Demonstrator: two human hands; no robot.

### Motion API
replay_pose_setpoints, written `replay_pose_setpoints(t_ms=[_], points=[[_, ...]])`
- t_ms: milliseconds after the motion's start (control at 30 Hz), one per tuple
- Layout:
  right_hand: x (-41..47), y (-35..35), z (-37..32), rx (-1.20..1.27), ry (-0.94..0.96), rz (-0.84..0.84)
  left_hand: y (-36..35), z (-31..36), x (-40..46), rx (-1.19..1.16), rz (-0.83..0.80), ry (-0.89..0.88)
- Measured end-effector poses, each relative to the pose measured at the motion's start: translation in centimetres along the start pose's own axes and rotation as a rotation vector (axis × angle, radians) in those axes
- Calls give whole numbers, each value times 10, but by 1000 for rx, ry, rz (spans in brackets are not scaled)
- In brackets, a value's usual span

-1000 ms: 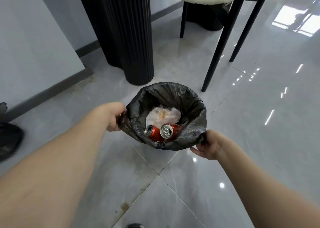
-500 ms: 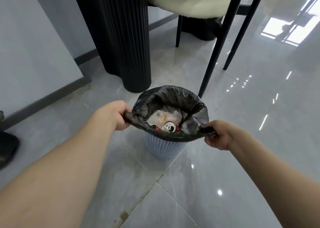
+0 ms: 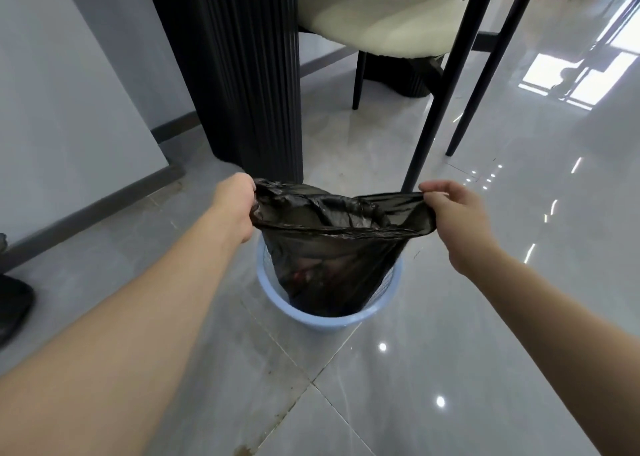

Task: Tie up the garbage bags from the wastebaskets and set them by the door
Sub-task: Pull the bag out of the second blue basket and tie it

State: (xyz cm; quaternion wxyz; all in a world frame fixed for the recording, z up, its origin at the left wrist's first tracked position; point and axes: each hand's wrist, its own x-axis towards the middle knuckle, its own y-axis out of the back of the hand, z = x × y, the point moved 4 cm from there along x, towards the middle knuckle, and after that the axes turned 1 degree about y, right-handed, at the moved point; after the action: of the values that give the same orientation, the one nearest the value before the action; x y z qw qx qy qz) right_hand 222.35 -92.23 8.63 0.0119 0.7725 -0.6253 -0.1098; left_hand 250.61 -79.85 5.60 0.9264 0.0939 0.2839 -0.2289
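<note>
One black garbage bag (image 3: 332, 247) is partly raised out of one pale blue wastebasket (image 3: 329, 318); its lower portion sits inside the basket, which stands on the tiled floor (image 3: 450, 317) just in front of a black fluted pedestal (image 3: 242, 74). The left hand (image 3: 235, 209) has its grip curled around the bag's rim on the left side. The right hand (image 3: 457, 216) pinches the rim on the opposite side between thumb and fingers, and the mouth is stretched nearly flat between the two. Assessment of progress: early stage. The bag is neither clear of the basket nor tied, and no door is in view, so lifting out, knotting and carrying all appear to remain. Whether further wastebaskets await cannot be determined here. Contents show only as a faint reddish shape through the plastic. Count: one bag, one wastebasket, two hands, one cushioned chair (image 3: 381, 15), and one dark object (image 3: 14, 303) at the left edge, unidentified.
</note>
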Motion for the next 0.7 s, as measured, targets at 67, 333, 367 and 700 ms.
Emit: replay_pose_setpoints(t_ms=[67, 333, 367, 700], points=[[-2, -3, -17, 29, 70, -41, -5, 8, -6, -100, 9, -38], [10, 9, -8, 305, -197, -92, 5, 24, -5, -510, -281, -115], [13, 16, -4, 242, -214, -56, 4, 25, -2, -467, -331, -126], [20, 29, -5, -1327, 108, -120, -11, 30, -14, 1594, -431, -326]])
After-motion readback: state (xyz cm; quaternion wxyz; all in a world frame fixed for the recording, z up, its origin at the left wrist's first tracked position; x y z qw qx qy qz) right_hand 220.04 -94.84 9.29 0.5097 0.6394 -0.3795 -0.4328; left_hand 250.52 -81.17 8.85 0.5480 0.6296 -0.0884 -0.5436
